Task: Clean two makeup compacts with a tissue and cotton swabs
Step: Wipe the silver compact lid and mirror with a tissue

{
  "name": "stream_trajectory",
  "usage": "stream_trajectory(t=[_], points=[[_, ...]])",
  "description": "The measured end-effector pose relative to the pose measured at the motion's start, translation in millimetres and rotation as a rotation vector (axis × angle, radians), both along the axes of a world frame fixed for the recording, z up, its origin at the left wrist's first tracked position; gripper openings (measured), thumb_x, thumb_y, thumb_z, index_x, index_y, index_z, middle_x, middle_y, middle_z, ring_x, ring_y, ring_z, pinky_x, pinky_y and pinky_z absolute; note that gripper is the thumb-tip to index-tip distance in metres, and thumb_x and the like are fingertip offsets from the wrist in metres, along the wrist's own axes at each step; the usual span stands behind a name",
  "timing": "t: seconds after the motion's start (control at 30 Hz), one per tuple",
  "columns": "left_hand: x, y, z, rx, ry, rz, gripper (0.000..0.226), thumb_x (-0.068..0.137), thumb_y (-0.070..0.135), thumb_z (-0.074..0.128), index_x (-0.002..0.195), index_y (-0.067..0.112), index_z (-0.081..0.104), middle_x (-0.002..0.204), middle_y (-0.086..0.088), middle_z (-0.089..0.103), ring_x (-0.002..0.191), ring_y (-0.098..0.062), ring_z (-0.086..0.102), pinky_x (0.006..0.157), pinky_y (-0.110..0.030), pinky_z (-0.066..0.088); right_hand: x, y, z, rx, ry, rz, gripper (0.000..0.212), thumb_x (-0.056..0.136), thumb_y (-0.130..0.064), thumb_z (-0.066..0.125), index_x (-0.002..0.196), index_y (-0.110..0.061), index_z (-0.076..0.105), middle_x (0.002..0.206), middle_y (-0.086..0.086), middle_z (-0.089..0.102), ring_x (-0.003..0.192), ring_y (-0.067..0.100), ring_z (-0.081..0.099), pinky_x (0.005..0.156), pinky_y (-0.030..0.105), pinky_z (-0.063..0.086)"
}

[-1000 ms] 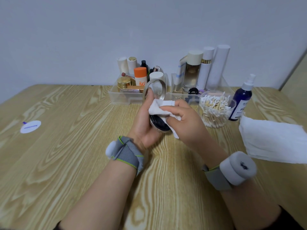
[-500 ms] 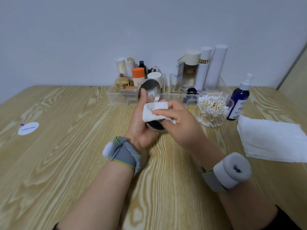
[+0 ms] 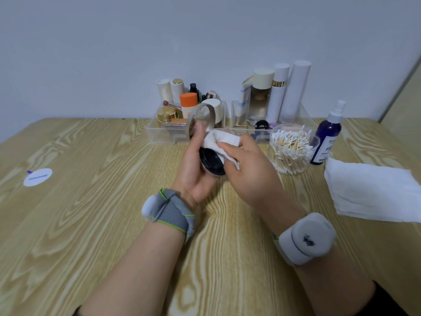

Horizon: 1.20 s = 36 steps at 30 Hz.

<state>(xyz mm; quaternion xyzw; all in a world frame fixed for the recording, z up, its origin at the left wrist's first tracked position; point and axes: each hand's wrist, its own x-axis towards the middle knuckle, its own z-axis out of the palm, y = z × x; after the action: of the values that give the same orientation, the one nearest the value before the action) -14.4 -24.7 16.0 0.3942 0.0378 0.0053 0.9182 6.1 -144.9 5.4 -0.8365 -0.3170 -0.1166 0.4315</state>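
My left hand (image 3: pixel 193 169) holds an open round makeup compact (image 3: pixel 210 164) above the table, its black base towards me and its silver mirrored lid (image 3: pixel 201 120) standing up behind. My right hand (image 3: pixel 248 169) pinches a folded white tissue (image 3: pixel 222 142) and presses it onto the compact near the hinge, between base and lid. A clear round tub of cotton swabs (image 3: pixel 290 150) stands just right of my hands. A stack of flat white tissues (image 3: pixel 371 190) lies at the right edge. I cannot pick out a second compact.
Two clear organiser trays (image 3: pixel 159 133) full of bottles, jars and tubes stand at the back against the wall. A dark blue spray bottle (image 3: pixel 328 135) stands right of the swab tub. A round white sticker (image 3: pixel 37 177) lies on the wooden table (image 3: pixel 91 201) at left.
The tissue in my right hand has slid up over the compact, uncovering more of the black base. The lid has tilted slightly left. Both hands stay in the same place.
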Motion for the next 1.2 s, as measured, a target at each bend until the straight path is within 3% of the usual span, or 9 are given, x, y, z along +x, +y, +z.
stream_trajectory(t=[0.07, 0.17, 0.27, 0.4, 0.67, 0.77, 0.97, 1.07, 1.2], points=[[0, 0, 1, 0.008, 0.001, 0.017, 0.083, 0.083, 0.059, 0.051, 0.135, -0.006, 0.050, 0.121, -0.021, 0.060, 0.107, -0.030, 0.063, 0.098, -0.042, 0.048, 0, 1, 1, -0.037, 0.006, -0.014, 0.044, 0.089, -0.011, 0.048, 0.129, -0.025, 0.059, 0.120, 0.003, 0.049, 0.108, 0.025, 0.053, 0.087, 0.044, 0.048], [2, 0, -2, 0.017, -0.003, 0.031, 0.063, 0.095, 0.056, 0.041, 0.099, 0.004, 0.075, 0.103, -0.016, 0.070, 0.093, -0.025, 0.071, 0.086, -0.037, 0.056, -1, 1, 4, -0.085, 0.008, -0.045, 0.041, 0.090, -0.012, 0.048, 0.128, -0.023, 0.060, 0.113, 0.004, 0.048, 0.103, 0.023, 0.052, 0.084, 0.041, 0.048], [3, 1, -2, -0.016, 0.009, 0.047, 0.066, 0.093, 0.057, 0.044, 0.117, -0.002, 0.064, 0.113, -0.018, 0.067, 0.099, -0.027, 0.069, 0.083, -0.038, 0.058, -3, 1, 6, -0.115, 0.023, -0.074, 0.039, 0.089, -0.012, 0.048, 0.125, -0.020, 0.062, 0.105, 0.003, 0.046, 0.097, 0.023, 0.052, 0.079, 0.039, 0.047], [5, 1, -1, -0.059, 0.005, 0.150, 0.043, 0.091, 0.048, 0.051, 0.093, 0.007, 0.062, 0.114, -0.011, 0.064, 0.099, -0.022, 0.066, 0.089, -0.038, 0.055, -5, 0, 8, -0.111, 0.051, -0.094, 0.033, 0.087, -0.013, 0.049, 0.115, -0.019, 0.067, 0.097, 0.004, 0.046, 0.092, 0.024, 0.052, 0.076, 0.040, 0.047], [3, -3, 2, -0.042, -0.018, 0.191, 0.036, 0.097, 0.042, 0.046, 0.085, 0.011, 0.059, 0.109, -0.007, 0.067, 0.123, -0.019, 0.055, 0.099, -0.037, 0.047, -5, 0, 9, -0.164, 0.034, -0.121, 0.020, 0.085, -0.019, 0.051, 0.092, -0.016, 0.070, 0.080, -0.006, 0.042, 0.080, 0.017, 0.050, 0.062, 0.031, 0.040], [4, -3, 1, -0.050, -0.021, 0.203, 0.036, 0.098, 0.042, 0.045, 0.085, 0.012, 0.060, 0.107, -0.005, 0.067, 0.119, -0.018, 0.056, 0.100, -0.038, 0.047, -4, 0, 9, -0.145, 0.056, -0.083, 0.019, 0.085, -0.020, 0.052, 0.087, -0.015, 0.070, 0.074, -0.006, 0.041, 0.071, 0.012, 0.045, 0.061, 0.033, 0.038], [5, -2, -1, -0.080, -0.017, 0.224, 0.038, 0.099, 0.042, 0.044, 0.084, 0.011, 0.061, 0.101, -0.007, 0.067, 0.116, -0.021, 0.056, 0.097, -0.036, 0.048, -7, 2, 6, 0.013, 0.145, 0.046, 0.027, 0.077, -0.025, 0.050, 0.084, -0.012, 0.072, 0.080, 0.004, 0.050, 0.070, 0.019, 0.049, 0.061, 0.034, 0.038], [6, -1, -2, -0.075, -0.033, 0.220, 0.039, 0.098, 0.043, 0.045, 0.086, 0.009, 0.060, 0.102, -0.010, 0.067, 0.112, -0.022, 0.060, 0.101, -0.039, 0.047, -11, 4, 6, 0.120, 0.178, 0.104, 0.025, 0.080, -0.015, 0.053, 0.091, -0.014, 0.075, 0.085, 0.006, 0.053, 0.074, 0.016, 0.052, 0.061, 0.026, 0.039], [6, 0, -3, -0.035, -0.029, 0.159, 0.045, 0.094, 0.050, 0.046, 0.084, 0.008, 0.061, 0.090, -0.008, 0.067, 0.084, -0.021, 0.067, 0.098, -0.044, 0.044, -13, 7, 7, 0.192, 0.160, 0.135, 0.029, 0.084, -0.005, 0.053, 0.102, -0.015, 0.074, 0.097, 0.008, 0.057, 0.084, 0.011, 0.055, 0.067, 0.012, 0.040]])
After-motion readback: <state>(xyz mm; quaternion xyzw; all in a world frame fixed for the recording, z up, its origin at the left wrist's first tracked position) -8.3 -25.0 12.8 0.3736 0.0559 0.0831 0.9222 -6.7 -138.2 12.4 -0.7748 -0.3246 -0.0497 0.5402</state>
